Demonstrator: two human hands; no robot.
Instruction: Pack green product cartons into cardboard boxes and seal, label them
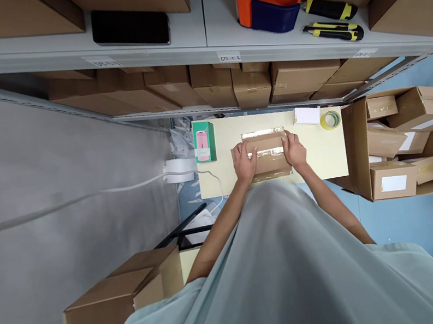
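A small brown cardboard box (269,162) with shiny clear tape across its middle and along its edges lies on the pale yellow table (326,157). The left end of the box is gripped by my left hand (245,164), its thumb resting on top by the tape strip. My right hand (295,150) closes round the right end, fingers over the edge. A green box with a pink picture (204,142) is left of my hands. Beyond my right hand are a small white box (306,115) and a roll of tape (331,120).
A large open carton (356,152) full of smaller boxes stands on the right. Above the table, a shelf (190,31) bears a phone (130,28), an orange and blue tape dispenser (269,7) and two utility knives (336,31). A white cable (133,187) crosses at left.
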